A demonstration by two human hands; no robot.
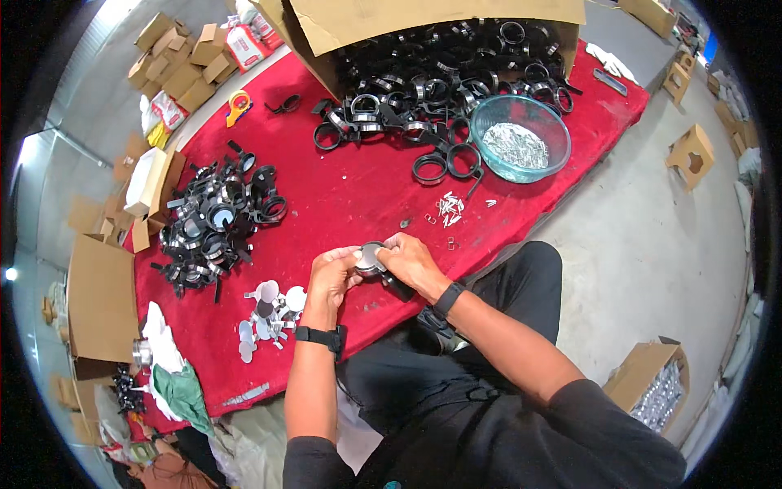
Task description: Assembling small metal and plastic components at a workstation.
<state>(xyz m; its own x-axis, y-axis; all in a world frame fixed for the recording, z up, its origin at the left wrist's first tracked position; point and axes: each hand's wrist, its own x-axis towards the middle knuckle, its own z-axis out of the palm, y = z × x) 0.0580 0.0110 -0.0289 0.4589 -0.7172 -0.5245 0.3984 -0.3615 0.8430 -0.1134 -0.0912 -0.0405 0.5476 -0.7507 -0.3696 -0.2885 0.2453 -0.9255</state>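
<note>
Near the table's front edge, both my hands hold a round black fitting with a grey disc [369, 259] set in its ring. My left hand [329, 277] grips its left side, with the thumb at the disc's edge. The fingers of my right hand [415, 265] wrap the right side, and its thumb presses on the disc. A black stem shows below my right hand. Loose round discs with tabs [265, 310], white and grey, lie left of my left wrist. Small metal pins [450, 209] are scattered beyond my right hand, with a few tiny wire clips [453, 244] nearer.
A heap of black ring fittings [213, 218] sits at the left. More black rings spill from a large cardboard box [440, 18] at the back. Right of them stands a clear bowl [559, 156] of small metal pieces. Yellow tape dispenser [238, 107] lies far left; white gloves [608, 61] lie far right.
</note>
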